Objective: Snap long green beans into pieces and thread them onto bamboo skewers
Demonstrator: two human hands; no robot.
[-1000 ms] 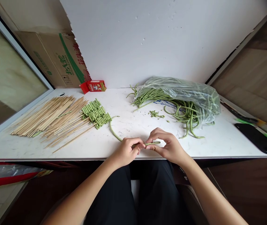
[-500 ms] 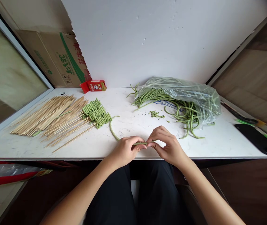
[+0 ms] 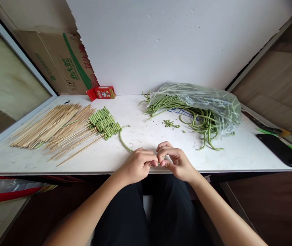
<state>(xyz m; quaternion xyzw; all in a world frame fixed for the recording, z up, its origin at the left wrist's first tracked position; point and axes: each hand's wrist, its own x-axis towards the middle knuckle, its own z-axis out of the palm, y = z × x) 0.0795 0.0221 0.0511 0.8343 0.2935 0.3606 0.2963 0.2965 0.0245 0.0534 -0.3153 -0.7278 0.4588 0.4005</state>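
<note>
Near the table's front edge, my left hand (image 3: 142,163) is closed around a long green bean (image 3: 123,141). The bean's free length curves out to the left and back over the white tabletop. My right hand (image 3: 175,160) pinches the bean's near end, its fingertips touching those of my left hand. Most of the bean between the two hands is hidden by the fingers. Left of the bean's far tip, skewered rows of cut bean pieces (image 3: 105,123) lie side by side on the table.
Bamboo skewers (image 3: 51,124) spread over the left side. A clear plastic bag (image 3: 212,97) of long beans (image 3: 171,102) lies at the back right, with small bean scraps (image 3: 170,124) before it. A red packet (image 3: 102,93) stands at the back; a black phone-like object (image 3: 281,150) lies far right.
My right hand has shifted slightly left and its fingers have curled in tighter against my left hand. Less of the bean shows between them.
</note>
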